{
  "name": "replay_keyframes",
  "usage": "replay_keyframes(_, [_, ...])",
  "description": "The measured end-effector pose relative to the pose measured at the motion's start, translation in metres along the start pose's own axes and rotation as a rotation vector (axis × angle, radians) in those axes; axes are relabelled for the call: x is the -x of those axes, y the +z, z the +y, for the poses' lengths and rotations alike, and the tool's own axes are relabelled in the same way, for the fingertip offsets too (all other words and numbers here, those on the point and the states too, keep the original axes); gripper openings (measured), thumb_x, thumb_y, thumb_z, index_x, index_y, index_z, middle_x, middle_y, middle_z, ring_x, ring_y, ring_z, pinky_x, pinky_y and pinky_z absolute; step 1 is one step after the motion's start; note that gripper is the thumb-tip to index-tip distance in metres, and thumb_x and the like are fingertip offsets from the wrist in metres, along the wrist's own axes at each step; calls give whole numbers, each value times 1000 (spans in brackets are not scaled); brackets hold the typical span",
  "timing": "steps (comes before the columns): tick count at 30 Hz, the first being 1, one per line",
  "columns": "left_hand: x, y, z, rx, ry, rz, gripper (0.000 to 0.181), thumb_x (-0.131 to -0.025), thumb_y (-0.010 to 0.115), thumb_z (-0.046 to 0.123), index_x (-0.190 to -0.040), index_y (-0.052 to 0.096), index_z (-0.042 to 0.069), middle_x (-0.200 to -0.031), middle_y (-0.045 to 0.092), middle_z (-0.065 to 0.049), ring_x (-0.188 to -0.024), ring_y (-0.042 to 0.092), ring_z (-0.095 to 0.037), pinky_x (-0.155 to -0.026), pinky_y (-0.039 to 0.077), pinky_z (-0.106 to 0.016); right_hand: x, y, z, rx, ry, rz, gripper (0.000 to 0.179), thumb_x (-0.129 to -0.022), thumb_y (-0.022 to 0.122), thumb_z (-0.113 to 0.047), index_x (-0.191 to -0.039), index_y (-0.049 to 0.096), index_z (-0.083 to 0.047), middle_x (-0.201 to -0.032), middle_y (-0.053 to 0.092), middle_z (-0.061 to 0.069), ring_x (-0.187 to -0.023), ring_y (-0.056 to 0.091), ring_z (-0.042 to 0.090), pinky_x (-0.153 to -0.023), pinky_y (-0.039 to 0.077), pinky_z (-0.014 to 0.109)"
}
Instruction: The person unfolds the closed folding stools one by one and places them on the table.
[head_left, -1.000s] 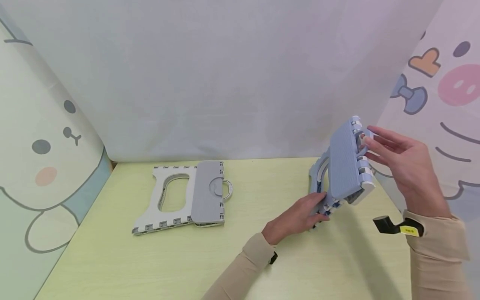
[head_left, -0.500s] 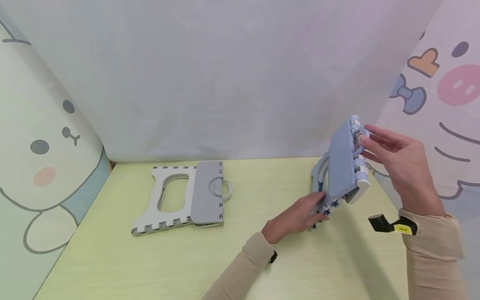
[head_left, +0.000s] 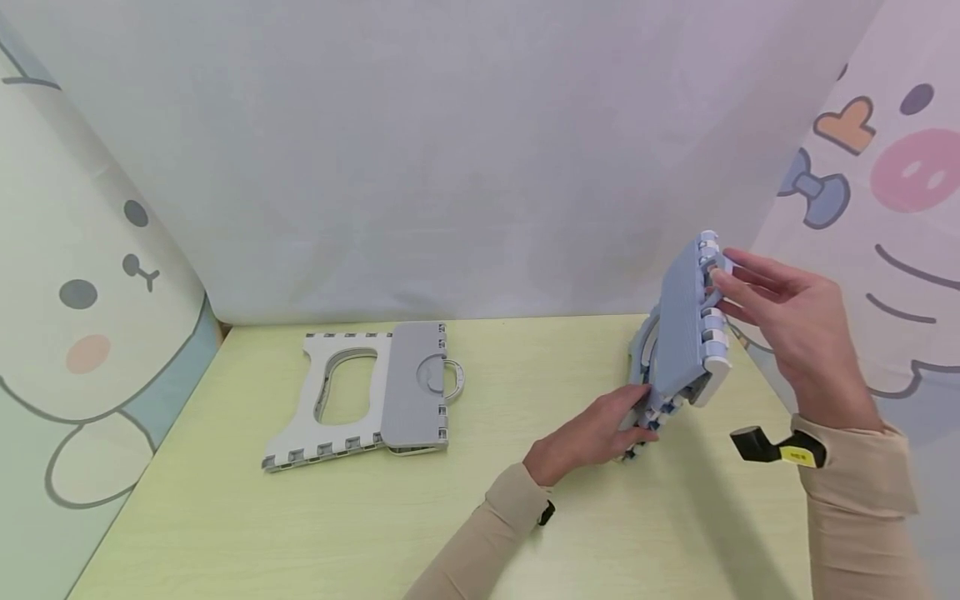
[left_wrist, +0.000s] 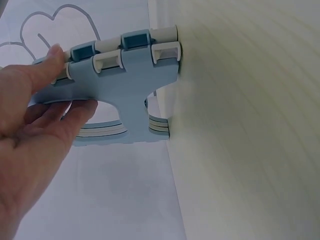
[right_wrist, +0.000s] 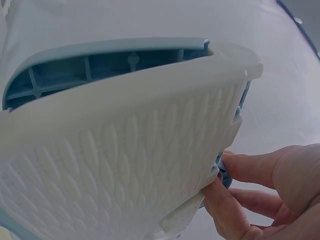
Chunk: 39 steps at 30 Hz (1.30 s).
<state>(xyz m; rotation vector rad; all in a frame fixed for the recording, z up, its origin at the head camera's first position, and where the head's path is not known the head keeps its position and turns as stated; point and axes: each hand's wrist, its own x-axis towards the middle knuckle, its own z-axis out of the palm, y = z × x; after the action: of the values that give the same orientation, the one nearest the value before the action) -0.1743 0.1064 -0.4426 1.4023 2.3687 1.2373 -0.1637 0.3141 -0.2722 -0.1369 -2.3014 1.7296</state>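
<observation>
A blue and white folding step stool (head_left: 681,325), folded flat, stands tilted on edge at the table's right side. Fingers and thumb of my left hand (head_left: 596,433) grip its leg section low down. From the left wrist view, the blue leg panel (left_wrist: 132,82) has its feet right at the tabletop, and the thumb lies across the hinged edge. My right hand (head_left: 806,333) pinches the small carry handle on the stool's upper edge. White ridged plastic (right_wrist: 115,150) of the stool's other side fills much of the right wrist view; the handle is partly hidden behind the fingers.
Another folding step stool (head_left: 415,387), grey and white, lies flat on the left part of the pale yellow table (head_left: 300,533), its handle pointing right. A plain cloth wall (head_left: 465,167) rises behind, with cartoon-printed side panels.
My right hand has shifted slightly left with the handle, swinging the blue stool's upper part leftward and more edge-on. The left hand stays in place; the grey stool has not moved.
</observation>
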Motion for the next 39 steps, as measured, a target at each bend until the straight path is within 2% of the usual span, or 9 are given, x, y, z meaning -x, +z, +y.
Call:
replay_keyframes(6, [0, -1, 2, 35, -17, -10, 55, -101, 67, 17, -147, 39, 4, -141, 54, -10, -127, 51, -5, -105, 42, -15, 1, 2, -3, 12, -1, 10, 62, -91, 81, -25, -145, 58, -7, -107, 70, -13, -87, 72, -2, -71, 57, 14])
replay_keyframes(11, [0, -3, 3, 77, -58, -30, 57, -102, 65, 17, -150, 37, 6, -148, 51, -9, -135, 46, -4, -107, 39, -13, 3, 3, -4, 95, -3, 17, 61, -91, 79, -32, -145, 60, -12, -110, 69, -11, -87, 72, -1, -73, 56, 13])
replay_keyframes(16, [1, -3, 2, 109, -83, -37, 59, -103, 65, 18, -152, 35, 8, -149, 49, -7, -136, 45, -5, -108, 38, -15, 3, 2, -4, 89, -16, -15, 61, -91, 80, -30, -146, 59, -12, -112, 71, -15, -89, 73, 0, -75, 55, 12])
replay_keyframes(19, [1, -4, 3, 125, -100, -40, 60, -102, 65, 18, -153, 34, 8, -149, 49, -6, -136, 45, -4, -108, 39, -16, 4, 0, -4, 161, -20, -43, 61, -93, 77, -33, -148, 57, -18, -118, 70, -16, -93, 72, -2, -78, 54, 11])
replay_keyframes(24, [1, -4, 3, 120, -103, -40, 59, -102, 66, 18, -151, 35, 7, -147, 51, -6, -135, 46, -4, -108, 40, -16, 8, -3, -6, 255, 21, -79, 60, -95, 74, -40, -151, 53, -32, -136, 62, -8, -104, 65, -7, -112, 44, 41])
replay_keyframes(26, [2, -4, 2, 116, -97, -37, 58, -102, 66, 18, -150, 36, 7, -145, 52, -6, -134, 47, -4, -108, 40, -16, 9, -3, -5, 264, 18, -81, 61, -95, 75, -40, -151, 52, -33, -137, 61, -8, -105, 63, -9, -110, 45, 40])
replay_keyframes(31, [3, -4, -1, 151, -107, -36, 57, -102, 65, 19, -150, 37, 6, -145, 51, -6, -134, 47, -5, -108, 42, -18, 11, -3, -1, 264, -38, -64, 61, -93, 78, -32, -149, 55, -28, -131, 65, -13, -105, 63, -10, -77, 47, 8])
replay_keyframes(35, [4, -4, -4, 190, -130, -39, 60, -102, 65, 19, -152, 35, 7, -150, 48, -5, -138, 45, -6, -109, 40, -17, 14, -3, 1, 249, -48, -75, 59, -93, 79, -30, -148, 57, -27, -129, 68, -14, -108, 64, -7, -78, 47, 12])
replay_keyframes(39, [4, -4, -5, 183, -105, -37, 59, -102, 65, 17, -152, 35, 5, -148, 49, -8, -138, 45, -6, -109, 39, -18, 17, -2, 4, 239, -70, -80, 57, -94, 78, -28, -147, 58, -25, -127, 69, -14, -109, 65, -3, -80, 47, 14])
